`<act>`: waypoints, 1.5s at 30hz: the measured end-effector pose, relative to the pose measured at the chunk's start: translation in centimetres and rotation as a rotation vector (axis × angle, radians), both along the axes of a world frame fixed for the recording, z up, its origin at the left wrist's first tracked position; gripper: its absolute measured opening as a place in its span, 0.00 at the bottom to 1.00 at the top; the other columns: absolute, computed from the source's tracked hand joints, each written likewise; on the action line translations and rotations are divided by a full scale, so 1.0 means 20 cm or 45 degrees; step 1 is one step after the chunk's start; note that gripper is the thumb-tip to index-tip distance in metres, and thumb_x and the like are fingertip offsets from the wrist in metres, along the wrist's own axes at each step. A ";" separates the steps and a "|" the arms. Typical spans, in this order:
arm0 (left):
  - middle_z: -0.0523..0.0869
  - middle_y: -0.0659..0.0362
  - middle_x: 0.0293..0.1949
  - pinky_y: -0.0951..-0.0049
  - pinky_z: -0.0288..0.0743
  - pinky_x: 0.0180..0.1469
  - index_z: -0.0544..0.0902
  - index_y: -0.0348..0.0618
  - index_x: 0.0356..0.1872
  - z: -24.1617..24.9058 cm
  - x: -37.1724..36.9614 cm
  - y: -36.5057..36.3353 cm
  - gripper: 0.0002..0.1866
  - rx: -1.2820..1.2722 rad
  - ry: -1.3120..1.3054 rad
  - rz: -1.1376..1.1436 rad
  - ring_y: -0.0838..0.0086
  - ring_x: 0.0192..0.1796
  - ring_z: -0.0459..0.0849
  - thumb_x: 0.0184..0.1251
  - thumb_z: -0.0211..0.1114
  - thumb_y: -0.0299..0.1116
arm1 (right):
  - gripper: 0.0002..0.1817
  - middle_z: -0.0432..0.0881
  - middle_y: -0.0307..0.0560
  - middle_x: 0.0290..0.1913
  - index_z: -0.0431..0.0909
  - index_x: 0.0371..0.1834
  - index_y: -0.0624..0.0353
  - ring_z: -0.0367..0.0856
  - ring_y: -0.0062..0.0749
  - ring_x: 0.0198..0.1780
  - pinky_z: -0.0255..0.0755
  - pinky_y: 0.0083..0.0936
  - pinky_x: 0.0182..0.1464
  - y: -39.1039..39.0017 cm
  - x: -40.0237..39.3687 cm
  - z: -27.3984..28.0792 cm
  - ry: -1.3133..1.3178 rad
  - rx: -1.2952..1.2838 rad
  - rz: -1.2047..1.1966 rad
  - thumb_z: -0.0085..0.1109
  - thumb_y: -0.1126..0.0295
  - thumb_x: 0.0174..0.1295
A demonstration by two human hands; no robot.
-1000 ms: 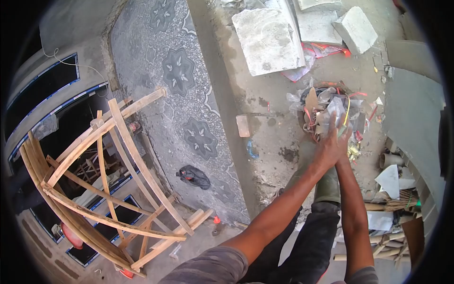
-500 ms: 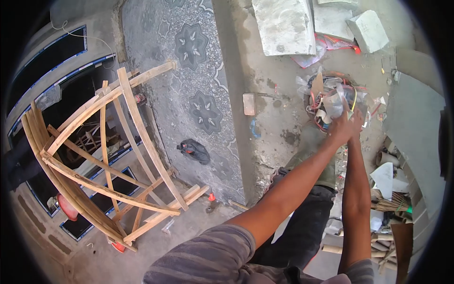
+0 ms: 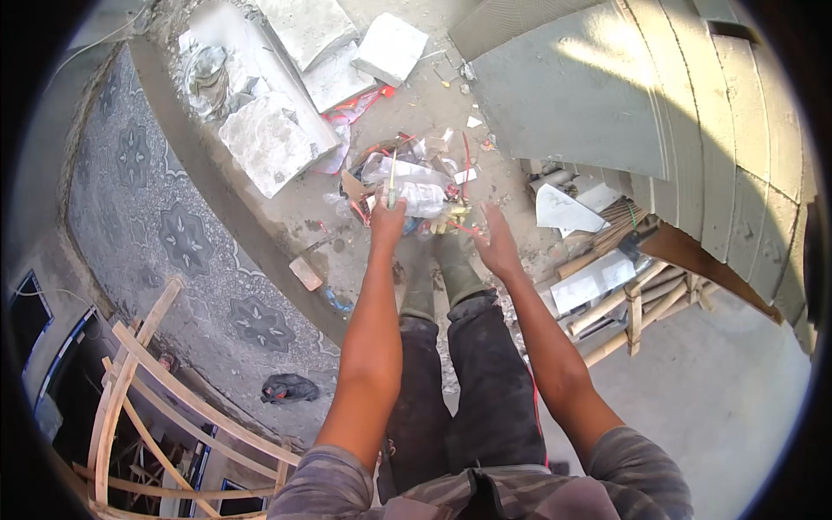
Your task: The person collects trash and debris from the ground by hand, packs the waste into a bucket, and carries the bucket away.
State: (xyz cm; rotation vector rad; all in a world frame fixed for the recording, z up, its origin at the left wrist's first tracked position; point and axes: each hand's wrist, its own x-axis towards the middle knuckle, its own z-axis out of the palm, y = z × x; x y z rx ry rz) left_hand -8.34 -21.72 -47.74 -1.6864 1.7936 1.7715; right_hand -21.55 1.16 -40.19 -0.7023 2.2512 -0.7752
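My left hand [image 3: 387, 221] is closed around a slender yellow-and-green stick-like tool [image 3: 393, 186], its thin end pointing up and away; I cannot make out its exact kind. Just to the right, my right hand [image 3: 497, 245] has its thumb and fingers apart and appears to hold nothing. A red strip [image 3: 464, 228] lies close to its thumb. Between and beyond both hands is a pile of scraps with a clear plastic bottle [image 3: 423, 200], plastic film, cardboard and red strips. The pile sits in a round container, mostly hidden.
White blocks [image 3: 269, 143] and another block [image 3: 390, 49] lie ahead. A brick [image 3: 305, 273] is on the ground at left, beside the patterned paving [image 3: 186, 238]. Wooden poles [image 3: 607, 321] and boards lie at right; a timber frame [image 3: 130, 381] stands lower left.
My hands, close together over the scraps before, are now apart, the right one clear to the right. The view has turned rightward, and the clear bottle now shows plainly.
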 end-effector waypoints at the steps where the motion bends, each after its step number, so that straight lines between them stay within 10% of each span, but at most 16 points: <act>1: 0.87 0.55 0.40 0.69 0.78 0.35 0.81 0.33 0.60 -0.01 0.03 -0.02 0.26 0.137 -0.064 0.012 0.71 0.31 0.82 0.68 0.68 0.40 | 0.38 0.69 0.64 0.73 0.63 0.76 0.63 0.67 0.57 0.75 0.62 0.38 0.75 0.23 0.08 0.09 0.002 0.135 -0.056 0.66 0.70 0.61; 8: 0.81 0.67 0.31 0.76 0.68 0.32 0.85 0.38 0.51 0.43 0.26 -0.01 0.17 0.084 0.015 0.227 0.82 0.29 0.75 0.70 0.69 0.40 | 0.31 0.86 0.65 0.52 0.79 0.63 0.63 0.85 0.55 0.57 0.78 0.43 0.60 1.91 0.75 1.21 -0.637 1.162 -0.347 0.69 0.66 0.54; 12: 0.70 0.71 0.21 0.76 0.61 0.24 0.79 0.49 0.37 0.88 0.53 -0.09 0.11 0.313 0.186 0.489 0.83 0.21 0.68 0.71 0.70 0.42 | 0.31 0.85 0.64 0.56 0.82 0.59 0.67 0.84 0.51 0.60 0.77 0.36 0.64 2.65 1.16 1.63 -0.918 1.536 -0.617 0.70 0.64 0.49; 19: 0.67 0.71 0.20 0.75 0.59 0.22 0.74 0.56 0.31 1.70 0.91 -0.20 0.15 0.367 0.212 1.162 0.81 0.18 0.62 0.72 0.68 0.49 | 0.28 0.86 0.62 0.48 0.83 0.56 0.67 0.84 0.47 0.51 0.78 0.35 0.55 2.21 0.77 1.52 -0.898 1.046 -0.879 0.69 0.66 0.51; 33: 0.61 0.71 0.18 0.69 0.61 0.25 0.66 0.56 0.25 2.33 1.46 -0.17 0.24 0.037 0.380 2.147 0.78 0.20 0.59 0.75 0.60 0.57 | 0.21 0.88 0.58 0.33 0.85 0.51 0.68 0.86 0.37 0.33 0.80 0.34 0.36 1.26 -0.38 1.50 -0.530 0.388 -0.422 0.66 0.69 0.55; 40: 0.71 0.64 0.26 0.38 0.76 0.36 0.67 0.47 0.28 2.43 1.33 -0.16 0.29 0.046 0.085 2.066 0.72 0.23 0.70 0.71 0.58 0.64 | 0.26 0.88 0.55 0.37 0.82 0.59 0.65 0.87 0.37 0.31 0.78 0.34 0.29 0.62 -1.01 1.27 -0.621 0.213 -0.759 0.68 0.75 0.53; 45: 0.72 0.63 0.29 0.49 0.77 0.36 0.68 0.44 0.34 2.43 1.11 -0.27 0.22 -0.065 -0.056 1.666 0.73 0.28 0.73 0.65 0.66 0.51 | 0.27 0.88 0.56 0.37 0.81 0.61 0.66 0.87 0.37 0.33 0.78 0.37 0.29 0.28 -1.16 1.27 -0.712 0.347 -0.656 0.68 0.75 0.54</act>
